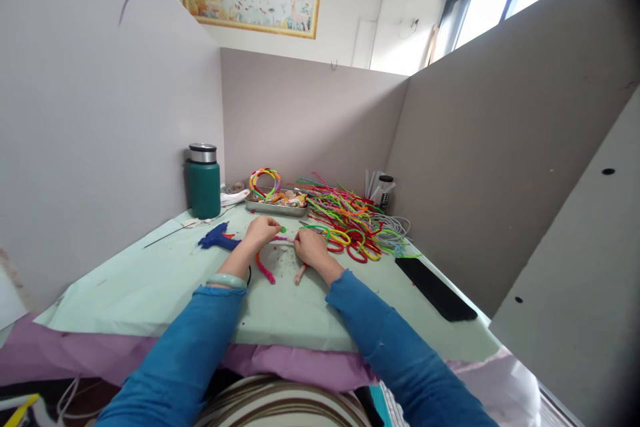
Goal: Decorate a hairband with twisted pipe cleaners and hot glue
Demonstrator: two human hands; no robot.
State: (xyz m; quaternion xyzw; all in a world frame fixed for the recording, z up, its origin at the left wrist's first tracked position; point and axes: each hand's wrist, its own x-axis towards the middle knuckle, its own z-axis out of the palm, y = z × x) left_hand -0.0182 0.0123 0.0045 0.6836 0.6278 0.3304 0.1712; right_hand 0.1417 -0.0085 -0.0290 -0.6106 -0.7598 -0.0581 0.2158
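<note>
A headband [267, 272] wrapped in fuzzy pipe cleaner lies as an arch over the table, its left end red and pink, its right end pale pink. My right hand [313, 248] is closed round its upper right part, and the fingers hide that stretch. My left hand [261, 233] is pinched at the fingertips on a small green piece [283, 229], just above the top of the arch. Whether the left fingers also touch the headband, I cannot tell. Left of my left hand lies a blue glue gun [219, 237]. Scissors with yellow and red handles [345, 237] lie right of my right hand.
A heap of coloured pipe cleaners [345, 210] spreads at the back right. Behind my hands stands a metal tray [277, 209] of small parts, with a colourful ring [265, 172]. A green bottle [204, 183] is at left, a black phone [435, 289] at right. Partitions enclose the table.
</note>
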